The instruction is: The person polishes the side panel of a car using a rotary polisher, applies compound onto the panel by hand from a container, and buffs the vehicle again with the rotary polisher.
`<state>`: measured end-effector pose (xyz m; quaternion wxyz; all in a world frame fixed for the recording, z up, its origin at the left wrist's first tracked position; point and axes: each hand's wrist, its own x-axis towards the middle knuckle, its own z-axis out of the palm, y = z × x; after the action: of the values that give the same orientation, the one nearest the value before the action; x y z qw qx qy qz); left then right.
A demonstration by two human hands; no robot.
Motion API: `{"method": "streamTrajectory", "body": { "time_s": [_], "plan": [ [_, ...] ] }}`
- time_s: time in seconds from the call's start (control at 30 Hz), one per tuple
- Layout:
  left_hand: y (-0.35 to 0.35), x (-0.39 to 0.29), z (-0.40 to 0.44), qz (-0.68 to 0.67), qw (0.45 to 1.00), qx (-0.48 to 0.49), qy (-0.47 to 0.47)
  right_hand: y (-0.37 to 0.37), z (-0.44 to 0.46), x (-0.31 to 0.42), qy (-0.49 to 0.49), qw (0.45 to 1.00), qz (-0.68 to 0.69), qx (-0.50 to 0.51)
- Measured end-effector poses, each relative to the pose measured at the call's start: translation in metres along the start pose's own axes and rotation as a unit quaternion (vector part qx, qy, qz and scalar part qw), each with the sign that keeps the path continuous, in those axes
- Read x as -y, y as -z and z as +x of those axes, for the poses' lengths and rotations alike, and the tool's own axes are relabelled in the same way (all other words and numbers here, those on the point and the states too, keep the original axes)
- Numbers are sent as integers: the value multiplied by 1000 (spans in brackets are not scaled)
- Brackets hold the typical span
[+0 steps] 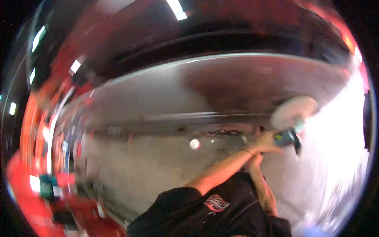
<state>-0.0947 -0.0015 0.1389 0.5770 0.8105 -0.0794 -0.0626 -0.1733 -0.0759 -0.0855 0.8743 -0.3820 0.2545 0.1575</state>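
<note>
A polisher (287, 138) with a dark body and a round pale pad (294, 112) is at the right, its pad against or very near the lower side of a dark, shiny car panel (237, 85). My left hand (267, 143) is wrapped round the polisher's body, a thin band on its wrist. Just below the left wrist, my right hand (256, 161) looks closed, but what it holds is hidden behind the left forearm. Motion blurs the pad and the fingers.
The curved car body spans the upper view, with lamp reflections. Below it lies a grey floor (134, 158) with a round white object (194, 143). Blurred red and orange shelving or equipment (33, 122) stands at the left. Bright light fills the right side.
</note>
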Motion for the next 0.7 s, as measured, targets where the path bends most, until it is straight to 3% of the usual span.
{"method": "streamTrajectory", "body": {
  "time_s": [0.03, 0.07, 0.17, 0.27, 0.4, 0.43, 0.53, 0.7],
  "plan": [
    [-16, -21, 19, -12, 1000, -15, -14, 9, 10, 39, -35, 996, 79, 1],
    [-31, -33, 34, -2, 1000, -26, -11, 17, 15, 73, -34, 998, 60, 1],
    [-72, -74, 58, -47, 993, -97, -49, 31, 17, 142, 11, 991, -122, 45],
    [-60, -129, 16, 52, 987, -142, 49, 27, 8, 181, 54, 957, -264, 109],
    [-67, -91, -11, -34, 952, -304, -6, 1, 4, 205, 109, 891, -394, 199],
    [-71, -78, -9, -172, 903, -394, 10, -7, 5, 208, 123, 870, -421, 224],
    [-64, -24, -25, -77, 857, -509, -6, -40, 4, 215, 154, 805, -488, 299],
    [-11, -14, -50, -88, 864, -496, -4, -88, 13, 212, 180, 702, -557, 406]
  ]
}}
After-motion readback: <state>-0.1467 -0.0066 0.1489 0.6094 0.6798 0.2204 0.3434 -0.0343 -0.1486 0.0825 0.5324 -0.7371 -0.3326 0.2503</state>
